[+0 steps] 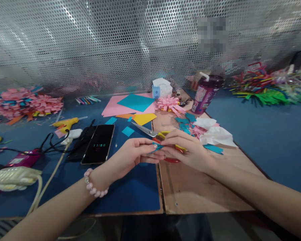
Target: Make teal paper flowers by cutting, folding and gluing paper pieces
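A small piece of blue paper (156, 146) is pinched between my two hands, above the seam in the table. My left hand (132, 152), with a pink bead bracelet on its wrist, closes on it from the left. From the right, the fingertips of my right hand (188, 149) meet it too. Partly hidden behind my fingers lie scissors (145, 130) with yellow and red handles, blades pointing back left. Small blue squares (127, 131) lie left of the blades. Beyond them are yellow paper (144, 118), a blue sheet (136, 102) and pink paper (110, 107).
To the left are a phone (98, 144), a yellow glue gun (66, 124), cables and a power strip (15, 177). A purple cup (206, 95), a tissue pack (162, 88) and a pink paper flower (169, 103) stand behind. Crumpled tissue (217, 134) and paper scraps lie right.
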Available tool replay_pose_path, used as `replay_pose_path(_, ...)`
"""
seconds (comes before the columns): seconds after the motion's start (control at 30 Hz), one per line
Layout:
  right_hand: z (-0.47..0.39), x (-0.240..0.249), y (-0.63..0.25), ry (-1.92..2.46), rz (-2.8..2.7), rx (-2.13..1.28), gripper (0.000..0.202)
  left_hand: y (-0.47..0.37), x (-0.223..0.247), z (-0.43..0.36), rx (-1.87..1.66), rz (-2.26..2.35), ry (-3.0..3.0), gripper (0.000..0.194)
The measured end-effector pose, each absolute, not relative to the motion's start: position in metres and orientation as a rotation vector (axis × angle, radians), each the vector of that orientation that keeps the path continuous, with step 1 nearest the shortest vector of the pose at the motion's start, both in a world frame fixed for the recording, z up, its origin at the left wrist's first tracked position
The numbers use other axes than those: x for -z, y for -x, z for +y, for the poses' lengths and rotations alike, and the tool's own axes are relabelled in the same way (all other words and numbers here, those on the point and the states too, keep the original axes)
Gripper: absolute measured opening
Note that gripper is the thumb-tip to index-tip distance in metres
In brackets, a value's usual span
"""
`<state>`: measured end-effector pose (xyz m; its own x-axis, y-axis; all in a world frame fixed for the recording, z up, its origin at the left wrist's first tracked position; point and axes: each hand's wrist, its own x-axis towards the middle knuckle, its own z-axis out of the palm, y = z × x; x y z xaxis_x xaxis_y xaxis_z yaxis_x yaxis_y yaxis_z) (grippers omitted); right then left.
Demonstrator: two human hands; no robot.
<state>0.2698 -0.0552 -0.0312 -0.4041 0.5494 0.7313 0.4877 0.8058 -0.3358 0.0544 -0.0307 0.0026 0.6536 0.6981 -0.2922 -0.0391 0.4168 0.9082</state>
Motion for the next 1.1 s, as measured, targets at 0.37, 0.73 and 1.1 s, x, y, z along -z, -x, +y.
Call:
replay_pose_path(0.37,-0.057,0.031,-0.268,0.866,-2.071,-0.101,0.014,-0.053,-0.004,-0.03,-0.471,0.707,-1.086,0.021)
replay_pose_path(0.73,-0.066,0.02,-0.255,1.176,-1.599,-0.917,0.03,-0.056,0.0,-0.032,-0.615,0.788,-1.215,0.024)
replay_pose_path(1.1,-0.069,0.012,-0.248,1.174,-1.591,-1.029,0.023,-0.059,0.002,-0.035,-0.635,0.837,-1.242,0.024)
